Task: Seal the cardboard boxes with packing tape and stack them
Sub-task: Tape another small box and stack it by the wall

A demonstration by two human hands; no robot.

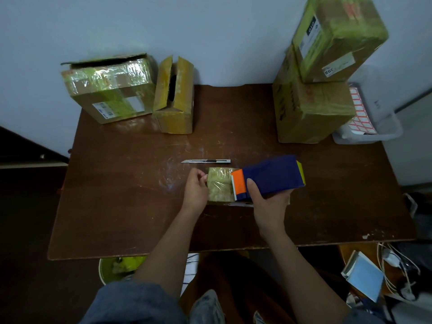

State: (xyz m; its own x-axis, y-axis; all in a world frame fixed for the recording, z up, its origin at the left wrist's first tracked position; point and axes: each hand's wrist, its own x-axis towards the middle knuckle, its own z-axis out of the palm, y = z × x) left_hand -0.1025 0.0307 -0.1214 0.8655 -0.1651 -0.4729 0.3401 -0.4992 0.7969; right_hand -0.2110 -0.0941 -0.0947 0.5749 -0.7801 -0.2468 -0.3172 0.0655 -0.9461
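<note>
My right hand [268, 197] grips a blue tape dispenser [273, 176] with an orange blade guard, held above the brown table [140, 206]. My left hand [196, 188] pinches the end of the clear tape strip [219, 185] pulled out from the dispenser. At the back left, a taped cardboard box [109, 90] has its top flap open. A smaller yellow box [175, 97] beside it stands with its flaps open. At the back right, two sealed boxes are stacked, the upper box [336, 36] tilted on the lower box [311, 111].
A box cutter [205, 161] lies on the table just beyond my hands. A clear plastic tray [367, 127] with red-bordered label sheets sits at the right edge. Cables and a blue booklet [364, 274] lie on the floor at the lower right.
</note>
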